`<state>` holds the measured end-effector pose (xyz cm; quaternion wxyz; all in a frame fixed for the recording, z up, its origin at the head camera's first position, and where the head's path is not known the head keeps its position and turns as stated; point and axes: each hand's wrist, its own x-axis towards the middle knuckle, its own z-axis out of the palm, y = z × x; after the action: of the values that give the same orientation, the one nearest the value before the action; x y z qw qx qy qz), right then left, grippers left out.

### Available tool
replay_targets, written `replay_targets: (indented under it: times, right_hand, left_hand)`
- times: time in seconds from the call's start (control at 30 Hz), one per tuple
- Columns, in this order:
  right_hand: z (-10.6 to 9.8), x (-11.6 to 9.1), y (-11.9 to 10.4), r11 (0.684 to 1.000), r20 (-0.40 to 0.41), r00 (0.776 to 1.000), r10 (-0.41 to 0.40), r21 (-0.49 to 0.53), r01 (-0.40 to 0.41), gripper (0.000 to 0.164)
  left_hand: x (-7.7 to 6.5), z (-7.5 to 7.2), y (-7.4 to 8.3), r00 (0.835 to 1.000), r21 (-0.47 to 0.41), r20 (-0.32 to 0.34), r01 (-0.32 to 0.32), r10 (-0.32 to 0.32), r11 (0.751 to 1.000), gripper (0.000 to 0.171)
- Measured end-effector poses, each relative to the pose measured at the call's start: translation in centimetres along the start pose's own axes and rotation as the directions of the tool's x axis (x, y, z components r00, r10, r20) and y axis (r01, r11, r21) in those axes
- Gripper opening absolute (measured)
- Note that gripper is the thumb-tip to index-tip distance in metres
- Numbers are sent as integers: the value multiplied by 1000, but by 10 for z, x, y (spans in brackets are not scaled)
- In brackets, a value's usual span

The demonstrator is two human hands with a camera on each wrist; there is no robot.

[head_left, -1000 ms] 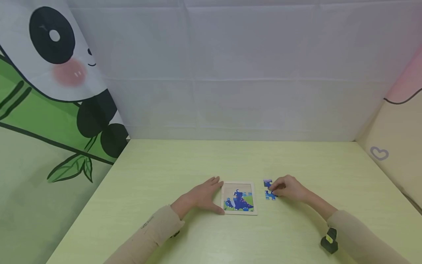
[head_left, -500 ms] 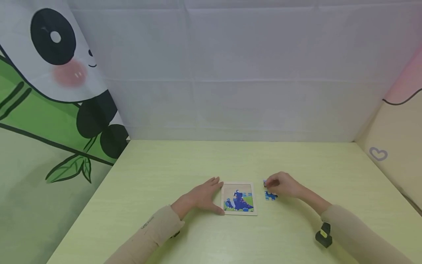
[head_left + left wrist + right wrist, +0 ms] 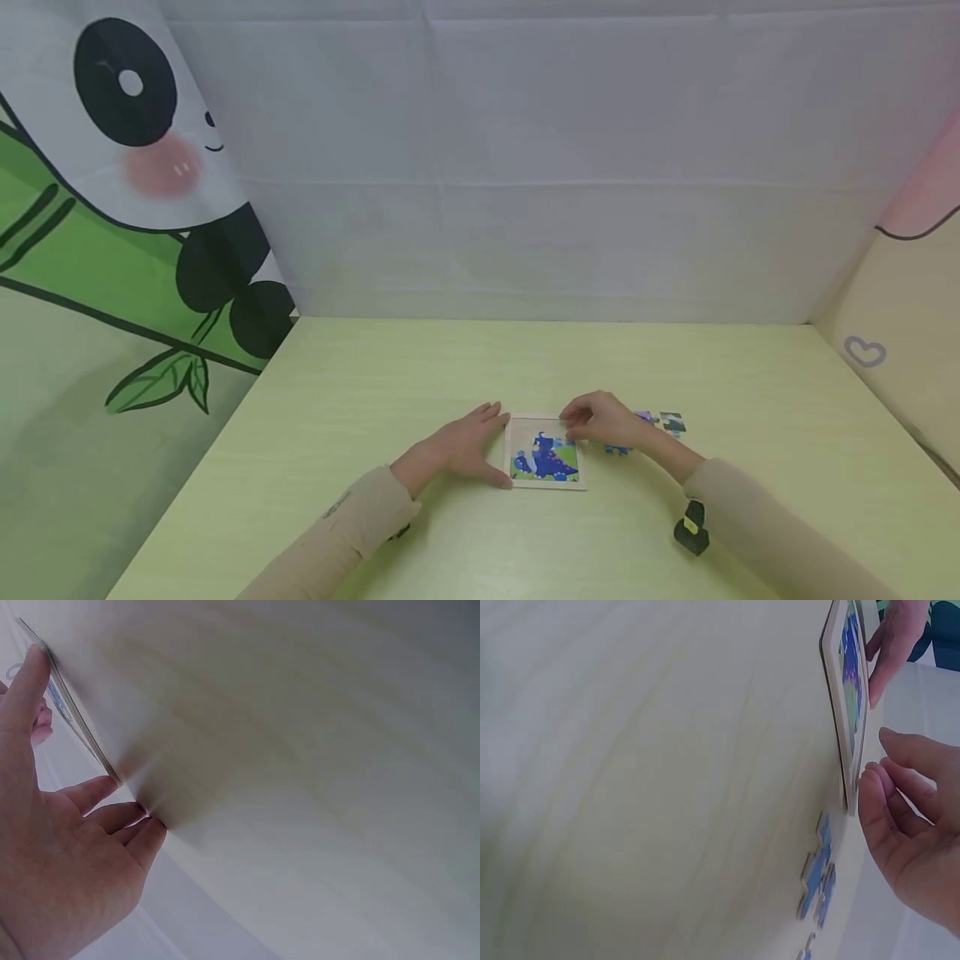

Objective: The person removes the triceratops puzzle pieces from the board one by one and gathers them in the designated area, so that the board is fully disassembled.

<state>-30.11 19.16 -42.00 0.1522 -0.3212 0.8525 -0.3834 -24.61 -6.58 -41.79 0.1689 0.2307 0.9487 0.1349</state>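
A small wooden puzzle tray (image 3: 582, 467) lies flat on the table, partly filled with a blue dinosaur picture. My left hand (image 3: 467, 442) steadies its left edge, thumb at the near corner and index finger at the far one. In the left wrist view the other fingertips (image 3: 155, 825) touch the tabletop. Over the tray's far right corner, my right hand (image 3: 606, 419) has thumb and fingers bent into a pinch; the puzzle piece there is hidden behind the fingers. From the right wrist, these fingertips show close to the tray's rim (image 3: 853, 806).
Just right of the tray lies a loose blue puzzle piece (image 3: 618, 450). More pieces lie beyond the right forearm, including a dark and white one (image 3: 672, 421). A white cloth backdrop (image 3: 525, 167) stands behind the table, with painted panels at both sides.
My right hand went from the loose pieces leftward to the tray's far right corner, and more pieces show behind its forearm. The left hand and tray stay put.
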Motion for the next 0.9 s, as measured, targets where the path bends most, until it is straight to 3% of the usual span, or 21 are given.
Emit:
replay_targets:
  times: [0.33,0.6,0.9]
  right_hand:
    - [22,12,-15,994,62,992,106,8,-107,29]
    - [24,14,-21,992,62,991,119,-53,-116,26]
    - [26,17,-25,990,84,987,137,-41,-134,19]
  left_hand:
    - [1,1,0,1000,-2,4,2,-2,1000,100]
    - [0,-1,0,1000,-1,1,-10,10,1000,99]
    - [-2,-3,1,1000,-1,1,-8,8,1000,99]
